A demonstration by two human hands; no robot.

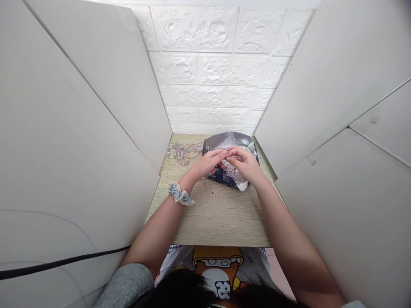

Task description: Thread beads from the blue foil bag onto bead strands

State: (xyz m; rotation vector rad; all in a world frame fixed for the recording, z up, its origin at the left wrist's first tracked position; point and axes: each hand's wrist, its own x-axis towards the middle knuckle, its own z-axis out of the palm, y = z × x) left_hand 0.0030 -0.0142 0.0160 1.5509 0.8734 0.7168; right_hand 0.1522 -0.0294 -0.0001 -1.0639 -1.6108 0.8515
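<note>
Over a dark blue patterned bag (221,176) with a silvery inside, my two hands meet at the fingertips. The bag lies open and holds many small red, white and pink beads (233,170). My left hand (210,163) comes in from the left, its fingers pinched together; a blue scrunchie (180,194) circles that wrist. From the right, my right hand (244,164) has thumb and forefinger closed near the left fingertips. Whatever the fingers hold is too small to make out. A faint beaded strand hangs below my left hand.
Strings of multicoloured beads (183,152) lie at the back left of the wooden tabletop (221,222). A tiny dark and white piece (212,192) rests in front of the bag. White panels flank both sides, and a white brick-patterned wall (218,68) stands behind.
</note>
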